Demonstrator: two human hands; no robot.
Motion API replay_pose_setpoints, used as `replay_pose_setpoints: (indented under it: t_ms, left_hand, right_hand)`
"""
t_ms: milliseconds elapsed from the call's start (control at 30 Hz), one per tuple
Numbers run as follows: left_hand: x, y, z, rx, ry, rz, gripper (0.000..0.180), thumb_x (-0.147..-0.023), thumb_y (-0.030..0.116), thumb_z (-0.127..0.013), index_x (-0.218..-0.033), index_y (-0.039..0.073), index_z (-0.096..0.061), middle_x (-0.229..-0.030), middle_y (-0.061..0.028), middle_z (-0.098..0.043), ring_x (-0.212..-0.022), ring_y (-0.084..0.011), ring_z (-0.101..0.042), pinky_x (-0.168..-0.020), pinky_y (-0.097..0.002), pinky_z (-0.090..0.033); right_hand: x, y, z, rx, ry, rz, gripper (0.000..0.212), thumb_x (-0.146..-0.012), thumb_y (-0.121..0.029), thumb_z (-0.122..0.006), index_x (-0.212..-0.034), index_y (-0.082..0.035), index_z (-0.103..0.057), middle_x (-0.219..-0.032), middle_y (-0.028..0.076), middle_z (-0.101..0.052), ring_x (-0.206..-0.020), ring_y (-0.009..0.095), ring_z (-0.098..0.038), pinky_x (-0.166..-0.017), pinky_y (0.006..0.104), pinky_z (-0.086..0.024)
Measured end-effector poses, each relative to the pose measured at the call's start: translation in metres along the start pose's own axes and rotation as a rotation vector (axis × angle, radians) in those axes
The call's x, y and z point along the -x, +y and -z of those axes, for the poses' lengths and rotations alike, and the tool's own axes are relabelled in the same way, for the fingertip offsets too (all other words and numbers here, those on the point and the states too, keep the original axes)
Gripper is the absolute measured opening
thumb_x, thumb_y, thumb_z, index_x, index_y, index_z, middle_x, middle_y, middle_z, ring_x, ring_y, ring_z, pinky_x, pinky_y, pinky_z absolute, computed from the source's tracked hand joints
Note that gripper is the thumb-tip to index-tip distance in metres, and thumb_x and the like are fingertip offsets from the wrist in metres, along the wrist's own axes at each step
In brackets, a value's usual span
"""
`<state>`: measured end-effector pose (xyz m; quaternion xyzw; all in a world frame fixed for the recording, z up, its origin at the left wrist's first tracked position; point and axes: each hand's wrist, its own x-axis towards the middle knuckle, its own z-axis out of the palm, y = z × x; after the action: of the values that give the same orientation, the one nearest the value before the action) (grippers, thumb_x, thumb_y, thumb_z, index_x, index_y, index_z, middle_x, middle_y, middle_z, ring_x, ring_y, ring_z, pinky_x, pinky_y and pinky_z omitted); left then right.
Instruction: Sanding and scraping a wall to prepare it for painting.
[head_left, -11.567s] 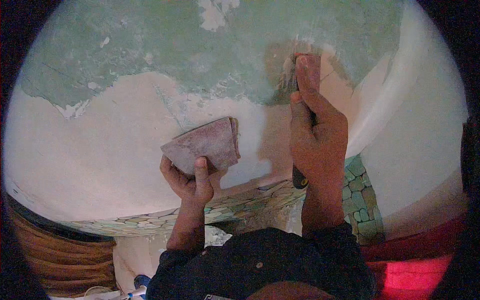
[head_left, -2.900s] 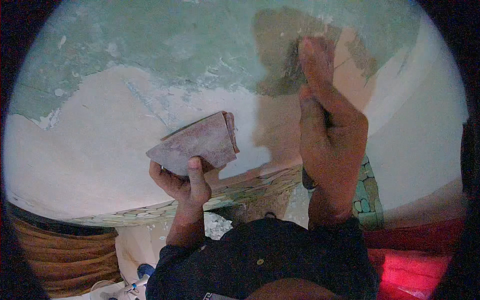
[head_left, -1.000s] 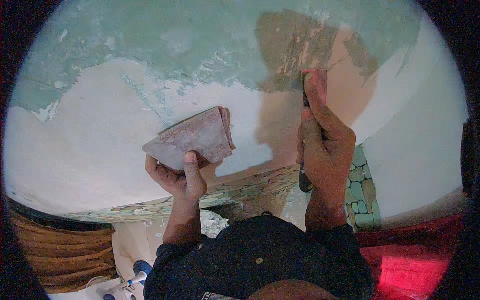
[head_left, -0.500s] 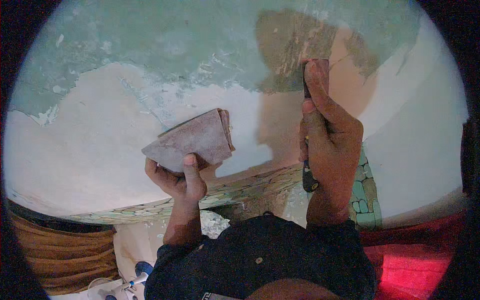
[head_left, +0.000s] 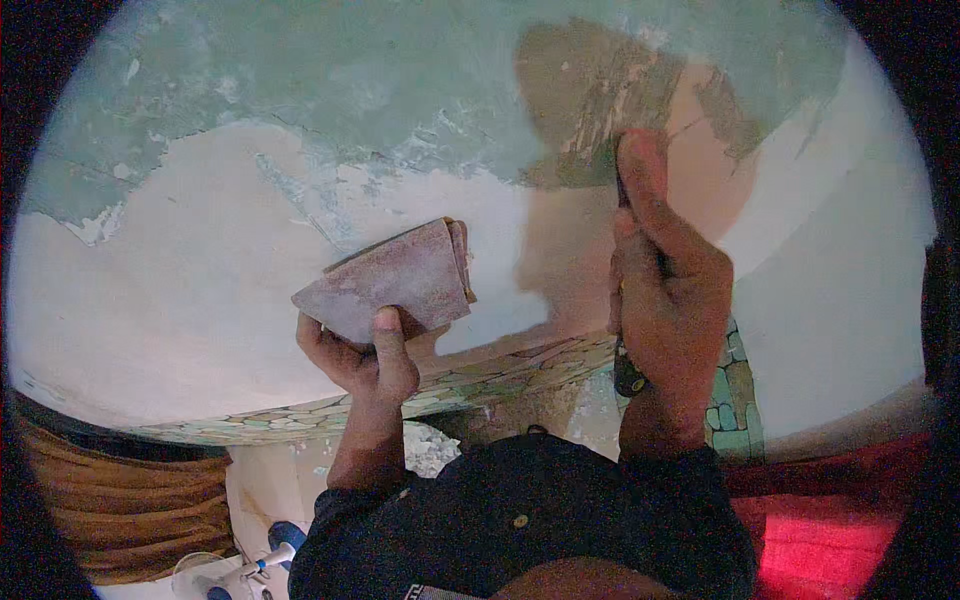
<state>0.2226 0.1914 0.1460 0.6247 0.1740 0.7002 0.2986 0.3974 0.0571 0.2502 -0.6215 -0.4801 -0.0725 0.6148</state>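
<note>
We've got left hand (head_left: 368, 362) left of centre, thumb up, pinching grainy folded sheet (head_left: 388, 283); right hand (head_left: 675, 285) right of centre, finger stretched up, wrapped round black-handled scraper (head_left: 629, 376). Wall (head_left: 330, 75): patchy green, pretty scuffed.

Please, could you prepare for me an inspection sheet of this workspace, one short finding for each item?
Surface: wall, patchy green coating above, pale area below with ragged border.
Things in hand: folded grey-brown sheet; dark-handled tool, its front end partly hidden.
Clutter: pale fragments below the wall; a blue-and-white object at lower left, kind unclear.
Hands: left hand grips the sheet between thumb and fingers; right hand is closed around the tool; contact with the wall cannot be told.
Cables: nothing seen.
Surroundings: stone-pattern band along the wall's lower edge; brown cloth left, red cloth right.
</note>
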Motion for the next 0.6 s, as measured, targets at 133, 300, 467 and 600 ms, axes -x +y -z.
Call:
replay_pose_setpoints:
  t_ms: [133, 300, 467, 600]
  left_hand:
    - [0.0, 0.002, -0.003, 0.076, 0.006, 0.023, 0.066, -0.084, 0.02, -0.064, -0.128, -0.001, -0.019, -0.122, -0.0211, -0.039, -0.109, -0.0248, -0.046, -0.092, -0.039, -0.04]
    - [-0.002, 0.002, -0.002, 0.011, -0.015, -0.033, 0.065, -0.084, 0.02, -0.063, -0.128, -0.001, -0.02, -0.122, -0.0212, -0.039, -0.11, -0.0254, -0.046, -0.092, -0.0396, -0.04]
    - [-0.001, 0.001, -0.004, 0.037, 0.003, -0.023, 0.065, -0.084, 0.021, -0.064, -0.127, -0.001, -0.021, -0.122, -0.0205, -0.039, -0.109, -0.0252, -0.046, -0.092, -0.0392, -0.04]
    - [-0.001, 0.003, -0.003, 0.037, -0.003, 0.008, 0.067, -0.083, 0.023, -0.065, -0.127, -0.001, -0.021, -0.12, -0.02, -0.04, -0.108, -0.0247, -0.046, -0.092, -0.0388, -0.04]
  right_hand:
    - [-0.006, -0.012, -0.003, -0.094, 0.055, 0.015, 0.042, -0.087, 0.006, -0.048, -0.126, -0.011, -0.054, -0.128, 0.005, -0.054, -0.053, 0.001, -0.041, -0.045, 0.016, -0.035]
    - [0.003, -0.006, 0.002, -0.002, 0.0, -0.13, 0.044, -0.085, -0.003, -0.056, -0.127, -0.016, -0.054, -0.074, 0.004, -0.058, -0.067, 0.004, -0.046, -0.06, 0.0218, -0.043]
    - [-0.007, -0.008, -0.006, -0.113, 0.089, 0.026, 0.043, -0.086, 0.005, -0.049, -0.126, -0.012, -0.055, -0.13, 0.006, -0.052, -0.053, 0.001, -0.042, -0.046, 0.0161, -0.036]
    - [0.001, -0.005, -0.002, 0.014, 0.018, -0.09, 0.044, -0.086, 0.006, -0.048, -0.126, -0.012, -0.055, -0.131, 0.005, -0.052, -0.052, 0.0, -0.041, -0.046, 0.0158, -0.035]
